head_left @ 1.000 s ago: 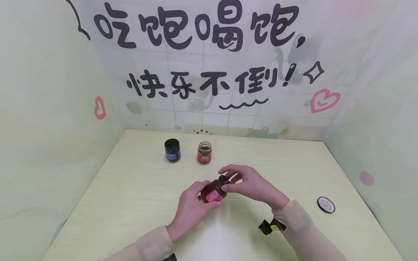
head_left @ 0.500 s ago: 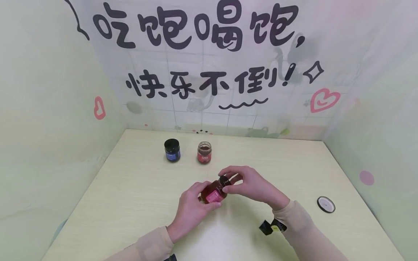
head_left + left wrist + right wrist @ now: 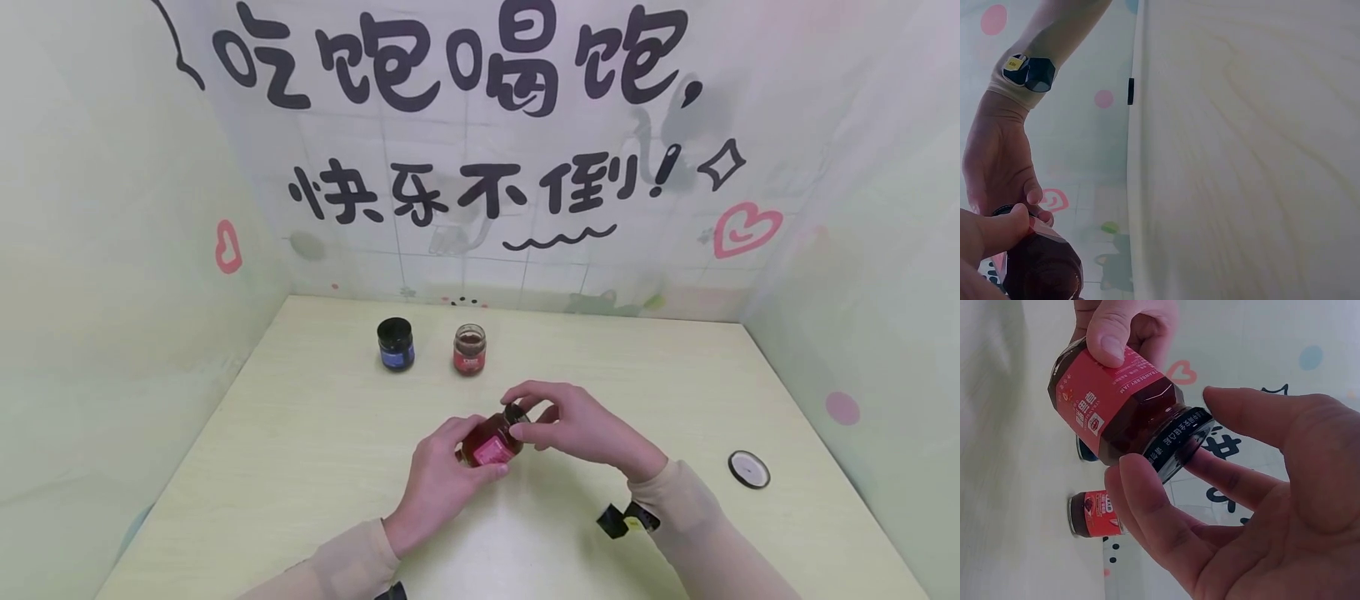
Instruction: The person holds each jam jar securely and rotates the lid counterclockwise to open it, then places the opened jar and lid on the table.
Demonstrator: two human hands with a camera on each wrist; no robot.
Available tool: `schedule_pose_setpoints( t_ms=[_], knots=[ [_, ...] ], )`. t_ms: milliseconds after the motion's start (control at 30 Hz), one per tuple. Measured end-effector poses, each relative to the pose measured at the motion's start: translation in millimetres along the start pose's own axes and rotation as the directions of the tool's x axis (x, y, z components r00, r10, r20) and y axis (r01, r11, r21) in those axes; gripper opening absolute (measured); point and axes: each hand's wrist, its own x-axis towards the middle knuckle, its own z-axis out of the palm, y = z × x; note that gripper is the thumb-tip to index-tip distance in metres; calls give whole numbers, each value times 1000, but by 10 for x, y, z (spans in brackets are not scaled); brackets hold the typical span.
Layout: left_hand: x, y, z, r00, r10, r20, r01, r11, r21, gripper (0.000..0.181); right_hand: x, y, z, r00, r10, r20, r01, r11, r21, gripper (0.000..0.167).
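Observation:
A strawberry jam jar, dark red with a pink-red label, is held tilted above the table in the head view. My left hand grips the jar's body, thumb across the label side. At the jar's mouth, my right hand has its curled fingers round the black lid, which sits on the neck. White lettering runs along the lid's rim in the right wrist view. From the left wrist, the dark base of the jar faces the camera and much of the lid is hidden.
On the pale table, a dark jar with a blue label stands at the back left. Beside it is a lidless jar with a red label. A loose lid lies inner side up at the right. Printed fabric walls surround the table.
Both hands stay nearly in place on the jar and its lid. The right hand's fingers shift very slightly at the lid. Everything on the table stays where it was.

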Motion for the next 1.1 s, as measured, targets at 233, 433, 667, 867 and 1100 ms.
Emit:
schedule_pose_setpoints(
  t_ms=[233,433,667,867,1100],
  knots=[
    [-5,6,7,1000,13,-10,-13,1000,2,53,34,-41,26,997,52,-52,-52,999,12,30],
    [-11,16,16,1000,10,-11,-10,1000,-6,53,61,-50,45,995,68,-79,-68,998,1,31],
    [-16,23,17,1000,9,-13,-9,1000,-6,52,65,-22,65,992,99,-83,-98,995,22,30],
    [-20,26,34,1000,-1,-2,1,1000,24,53,64,-15,56,993,101,-68,-99,994,43,30],
    [-4,50,61,1000,-7,29,4,995,97,68,70,-18,34,995,86,-57,-83,995,50,30]
  ],
)
